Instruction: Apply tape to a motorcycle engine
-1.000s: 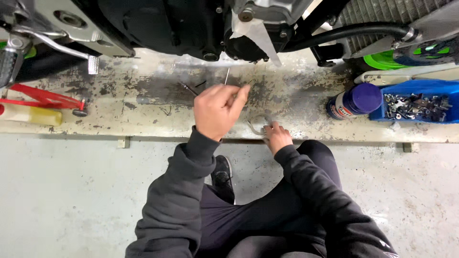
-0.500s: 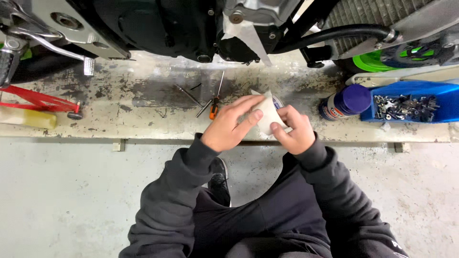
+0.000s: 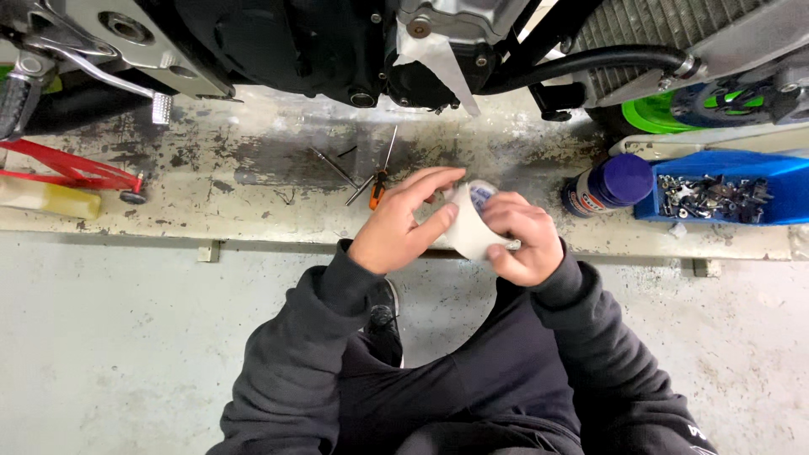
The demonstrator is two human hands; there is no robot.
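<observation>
Under the motorcycle engine (image 3: 278, 42), both hands have drawn together since a second ago, when the left was raised alone. Now the left hand (image 3: 404, 223) and right hand (image 3: 522, 236) close around a white, roll-like tape (image 3: 465, 226), held above the stained platform (image 3: 253, 185).
</observation>
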